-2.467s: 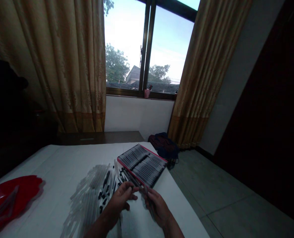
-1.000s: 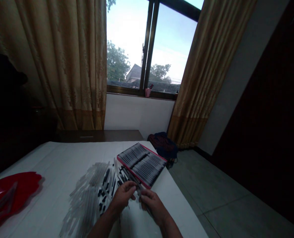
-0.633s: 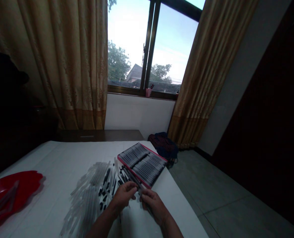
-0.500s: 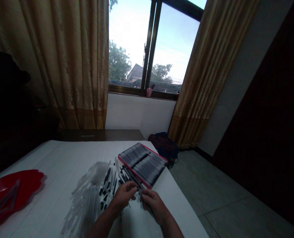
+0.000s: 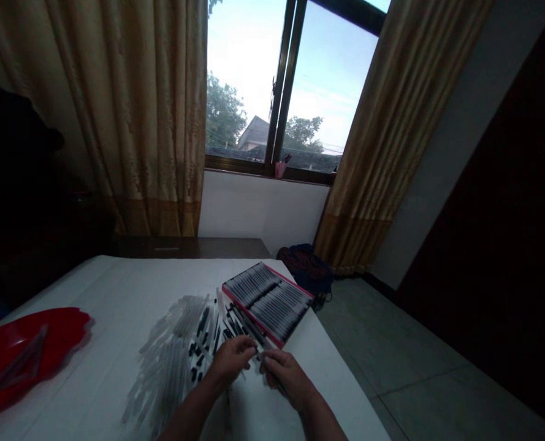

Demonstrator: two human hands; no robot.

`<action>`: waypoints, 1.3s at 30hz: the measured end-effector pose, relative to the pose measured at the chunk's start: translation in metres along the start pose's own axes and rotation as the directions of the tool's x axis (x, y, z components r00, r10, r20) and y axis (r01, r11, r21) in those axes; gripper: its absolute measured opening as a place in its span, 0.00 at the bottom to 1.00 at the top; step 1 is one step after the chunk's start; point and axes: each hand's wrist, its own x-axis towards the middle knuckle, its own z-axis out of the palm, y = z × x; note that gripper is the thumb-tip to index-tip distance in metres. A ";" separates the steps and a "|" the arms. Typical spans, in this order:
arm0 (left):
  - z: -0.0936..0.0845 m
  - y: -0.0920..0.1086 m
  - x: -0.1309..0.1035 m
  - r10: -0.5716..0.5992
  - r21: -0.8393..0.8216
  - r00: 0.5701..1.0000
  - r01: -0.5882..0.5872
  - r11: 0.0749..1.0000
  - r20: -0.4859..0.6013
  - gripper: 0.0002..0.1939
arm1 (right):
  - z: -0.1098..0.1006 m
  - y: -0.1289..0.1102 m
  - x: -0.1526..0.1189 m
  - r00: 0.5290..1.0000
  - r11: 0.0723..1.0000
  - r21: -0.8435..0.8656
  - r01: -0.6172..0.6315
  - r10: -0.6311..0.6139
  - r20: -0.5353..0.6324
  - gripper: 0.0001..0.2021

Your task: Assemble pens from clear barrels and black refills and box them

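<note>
My left hand [image 5: 230, 360] is closed in a pinch, its fingertips on something small and dark that I cannot make out. Just beside it, my right hand [image 5: 288, 373] grips a slim pen [image 5: 280, 387], which shows below the fingers. The fingertips of both hands almost meet. Beyond them lies a flat red-edged box [image 5: 272, 300] holding two rows of pens with clear barrels and dark ends. Several dark pen pieces [image 5: 233, 324] lie between the box and my left hand. Black pen caps [image 5: 195, 361] are scattered left of that hand, beside a large heap of clear plastic tubes [image 5: 164, 349].
The white table [image 5: 102, 306] has its right edge close to my right forearm, with tiled floor [image 5: 373, 331] beyond. A red scalloped tray [image 5: 65, 324] with clear plastic in it sits at the left. A dark cloth bundle [image 5: 304, 269] is behind the box.
The view has shifted slightly, so the tray, heap and box appear a little further right. My hands keep nearly the same pose, fingertips close together.
</note>
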 end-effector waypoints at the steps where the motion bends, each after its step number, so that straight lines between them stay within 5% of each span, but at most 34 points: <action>1: 0.000 0.000 0.000 0.000 0.000 1.000 0.000 1.000 0.001 0.10 | 0.000 0.001 0.001 1.000 1.000 0.003 -0.005 0.005 -0.008 0.17; 39: -0.011 -0.002 0.000 -0.027 0.024 1.000 0.028 0.999 -0.010 0.16 | 0.000 0.007 0.006 0.999 0.989 -0.142 -0.050 0.049 -0.008 0.21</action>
